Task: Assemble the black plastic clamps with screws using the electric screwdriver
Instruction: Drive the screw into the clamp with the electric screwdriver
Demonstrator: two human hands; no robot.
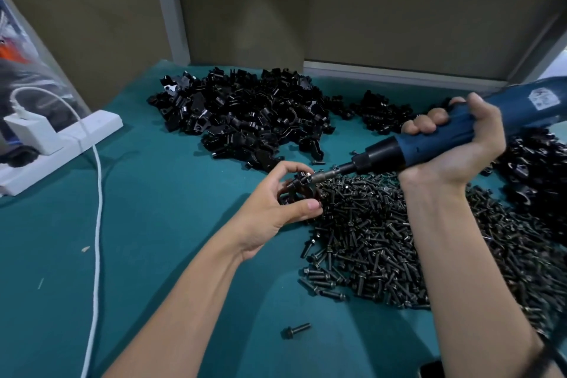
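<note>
Evidently early on: the left grip (276, 205) pinched one clamp (298, 186) mid-table (153, 224), while the right grip (454, 144) clasped the electric screwdriver (386, 154), its bit at the clamp. A clamp pile (245, 113) by the far edge and the screw heap (383, 233) looked undone.

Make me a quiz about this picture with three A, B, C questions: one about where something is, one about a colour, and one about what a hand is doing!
1. Where is the single loose black metal screw?
A. Alone on the teal table cloth
B. On a white power strip
C. Inside a box

2. What colour is the body of the electric screwdriver?
A. Red
B. Dark blue
C. Yellow

3. What is the left hand doing?
A. Lying flat
B. Pinching a black plastic clamp at the screwdriver's tip
C. Pulling a cable

Answers: 1 A, it lies by itself on the cloth; 2 B, its handle is dark blue; 3 B, fingers and thumb curl round the clamp.
</note>
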